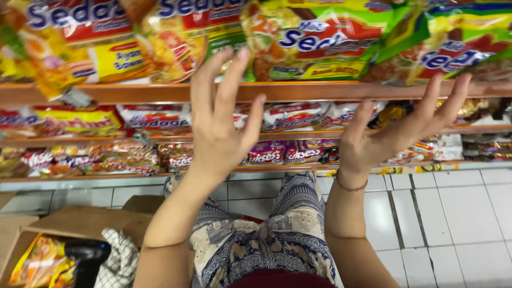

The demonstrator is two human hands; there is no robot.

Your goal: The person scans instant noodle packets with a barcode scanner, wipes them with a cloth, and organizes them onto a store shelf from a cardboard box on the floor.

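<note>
Both hands are raised, fingers spread wide and holding nothing, before the orange shelf edge (298, 90). The left hand (221, 130) reaches toward a noodle packet (314, 42) lying on that edge; the right hand (394, 136) hovers just below it, further along.

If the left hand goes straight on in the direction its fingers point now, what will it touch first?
Most likely the noodle packets on the top shelf: the left hand points up at them, its fingertips already overlapping the shelf's orange front edge. Depth is unclear, so contact may already exist.
</note>
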